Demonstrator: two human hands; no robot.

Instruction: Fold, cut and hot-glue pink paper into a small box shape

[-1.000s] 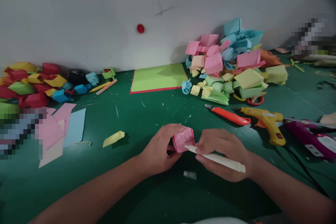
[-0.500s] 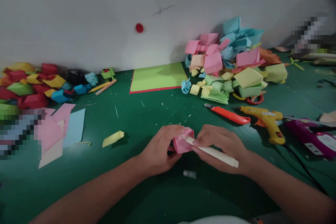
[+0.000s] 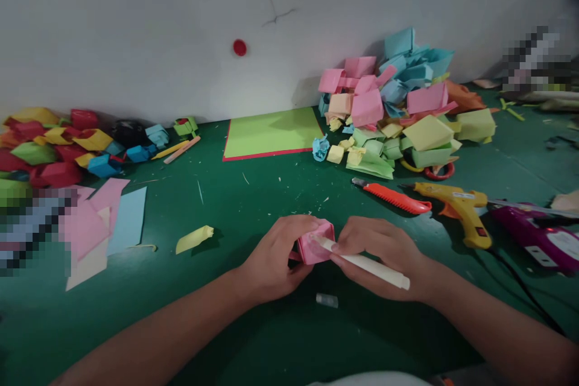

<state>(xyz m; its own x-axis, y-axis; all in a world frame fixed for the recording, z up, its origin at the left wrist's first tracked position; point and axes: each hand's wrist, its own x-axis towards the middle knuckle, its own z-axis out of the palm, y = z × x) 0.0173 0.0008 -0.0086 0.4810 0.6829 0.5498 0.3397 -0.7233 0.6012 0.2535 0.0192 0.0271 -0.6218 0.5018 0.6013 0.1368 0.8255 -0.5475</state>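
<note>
A small pink folded-paper box (image 3: 318,247) sits in the fingers of my left hand (image 3: 275,256), one face turned toward me. My right hand (image 3: 389,256) grips a slim white pen-like tube (image 3: 375,270), its tip against or very near that face, where the paper looks wet or shiny. Below the hands a small clear cap (image 3: 327,300) lies on the green table (image 3: 253,338). To the left of my left hand is a strip of yellow paper (image 3: 194,239).
An orange box cutter (image 3: 395,197), a yellow glue gun (image 3: 456,205) and a purple power strip (image 3: 538,235) lie at right. Behind them is a heap of pastel paper pieces (image 3: 368,108). A green sheet (image 3: 274,134) rests by the wall; coloured paper shapes (image 3: 58,151) pile up at left.
The white tube's tip has shifted very slightly on the pink box's face. Both hands keep nearly the same place and grip.
</note>
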